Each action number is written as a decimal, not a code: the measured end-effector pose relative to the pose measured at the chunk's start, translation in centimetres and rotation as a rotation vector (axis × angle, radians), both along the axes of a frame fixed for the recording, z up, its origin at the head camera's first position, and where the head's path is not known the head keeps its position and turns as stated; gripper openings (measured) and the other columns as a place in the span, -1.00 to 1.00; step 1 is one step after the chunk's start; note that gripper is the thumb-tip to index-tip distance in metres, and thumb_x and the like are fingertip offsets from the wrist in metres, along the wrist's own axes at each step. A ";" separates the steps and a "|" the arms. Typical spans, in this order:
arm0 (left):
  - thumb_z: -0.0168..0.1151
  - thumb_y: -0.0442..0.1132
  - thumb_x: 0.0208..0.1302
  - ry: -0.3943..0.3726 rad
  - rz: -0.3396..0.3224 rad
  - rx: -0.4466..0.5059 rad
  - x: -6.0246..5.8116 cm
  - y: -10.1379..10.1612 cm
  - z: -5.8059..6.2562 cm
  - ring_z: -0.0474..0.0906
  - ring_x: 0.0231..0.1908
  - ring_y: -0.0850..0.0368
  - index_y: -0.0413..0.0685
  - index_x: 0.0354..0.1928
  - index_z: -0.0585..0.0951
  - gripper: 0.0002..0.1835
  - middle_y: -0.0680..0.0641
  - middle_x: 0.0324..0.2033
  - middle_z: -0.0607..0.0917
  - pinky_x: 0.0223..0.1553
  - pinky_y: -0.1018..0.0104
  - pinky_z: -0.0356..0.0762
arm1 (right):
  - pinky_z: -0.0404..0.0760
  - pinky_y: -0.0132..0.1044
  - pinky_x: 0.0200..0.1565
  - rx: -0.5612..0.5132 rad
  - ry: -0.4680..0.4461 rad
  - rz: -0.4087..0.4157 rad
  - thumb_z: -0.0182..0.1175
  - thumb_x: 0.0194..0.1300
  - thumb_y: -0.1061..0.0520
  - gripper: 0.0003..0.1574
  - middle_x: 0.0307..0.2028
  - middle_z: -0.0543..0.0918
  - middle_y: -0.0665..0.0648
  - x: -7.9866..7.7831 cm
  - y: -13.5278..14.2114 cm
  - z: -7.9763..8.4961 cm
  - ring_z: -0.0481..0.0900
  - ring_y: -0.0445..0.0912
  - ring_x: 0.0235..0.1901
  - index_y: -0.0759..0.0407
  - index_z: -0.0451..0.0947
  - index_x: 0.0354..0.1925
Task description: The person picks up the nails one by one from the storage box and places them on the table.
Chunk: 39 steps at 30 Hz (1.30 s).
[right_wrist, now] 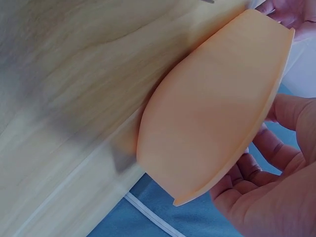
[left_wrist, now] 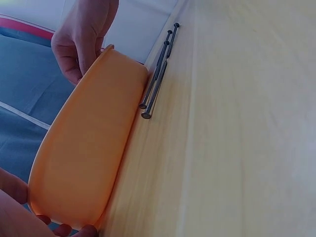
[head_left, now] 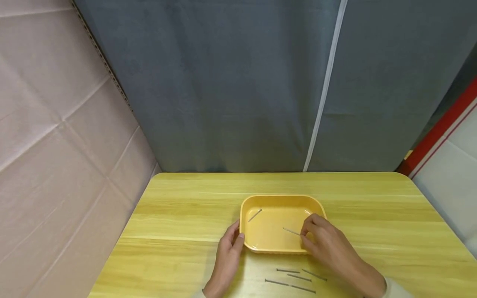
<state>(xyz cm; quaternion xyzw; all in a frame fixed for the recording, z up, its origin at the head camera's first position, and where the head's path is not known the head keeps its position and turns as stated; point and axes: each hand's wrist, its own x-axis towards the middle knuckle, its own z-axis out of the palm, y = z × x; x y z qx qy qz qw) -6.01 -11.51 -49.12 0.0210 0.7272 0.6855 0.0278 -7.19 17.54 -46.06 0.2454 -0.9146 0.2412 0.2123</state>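
Observation:
A shallow yellow plastic tray [head_left: 266, 236] stands on the table. My left hand [head_left: 226, 255] grips its left end, thumb at the rim and fingers along the outer wall, as the left wrist view also shows. Over the right part of the tray, my right hand [head_left: 331, 246] pinches a thin metal nail [head_left: 291, 231] between thumb and fingers, its point toward the left. Another nail [head_left: 255, 215] lies slanted inside the tray near the left wall. In the right wrist view the tray's wall [right_wrist: 207, 113] hides the nails inside.
Several loose nails [head_left: 288, 271] lie on the wooden table [head_left: 171, 231] just in front of the tray. Behind the table's far edge hangs a dark grey-blue cloth partition [head_left: 231, 91]. A pale panelled wall [head_left: 56, 174] borders the left side.

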 end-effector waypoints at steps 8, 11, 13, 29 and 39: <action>0.01 -0.30 0.74 0.007 0.001 -0.008 0.0 -0.1 0.1 0.40 0.52 -0.26 -0.38 0.64 0.27 -0.43 -0.35 0.56 0.42 0.51 0.13 0.45 | 0.52 -0.46 -0.43 0.006 0.003 -0.002 0.62 0.05 0.39 -0.48 -0.19 0.61 -0.16 0.8 -0.3 0.2 0.46 -0.31 -0.29 -0.18 0.59 -0.46; 0.01 -0.29 0.74 0.011 -0.004 -0.002 0.0 -0.2 0.1 0.43 0.49 -0.24 -0.39 0.64 0.26 -0.42 -0.36 0.54 0.44 0.48 0.21 0.48 | 0.51 -0.46 -0.43 0.009 0.014 0.001 0.60 0.05 0.40 -0.48 -0.20 0.61 -0.15 1.1 -0.3 0.3 0.48 -0.30 -0.29 -0.17 0.58 -0.47; 0.01 -0.29 0.74 0.014 -0.006 -0.002 0.1 -0.2 0.2 0.42 0.50 -0.24 -0.39 0.64 0.25 -0.42 -0.36 0.54 0.43 0.49 0.20 0.47 | 0.52 -0.47 -0.42 0.009 0.024 0.002 0.60 0.05 0.40 -0.49 -0.20 0.61 -0.15 1.4 -0.4 0.3 0.49 -0.31 -0.29 -0.17 0.58 -0.46; 0.03 -0.30 0.73 0.022 0.012 -0.011 0.2 -0.3 0.4 0.49 0.44 -0.18 -0.34 0.63 0.30 -0.43 -0.32 0.53 0.47 0.42 0.27 0.50 | 0.48 -0.56 -0.37 -0.020 0.165 0.064 0.61 -0.14 0.38 -0.51 -0.19 0.61 -0.12 2.8 -0.5 0.5 0.52 -0.27 -0.29 -0.12 0.60 -0.43; 0.02 -0.29 0.74 0.016 0.010 -0.016 0.2 -0.3 0.3 0.43 0.50 -0.23 -0.35 0.63 0.29 -0.44 -0.33 0.55 0.44 0.50 0.14 0.47 | 0.50 -0.57 -0.26 -0.046 0.134 0.078 0.53 0.32 0.13 -0.75 -0.14 0.60 -0.17 4.3 -0.8 0.5 0.49 -0.33 -0.24 -0.14 0.66 -0.41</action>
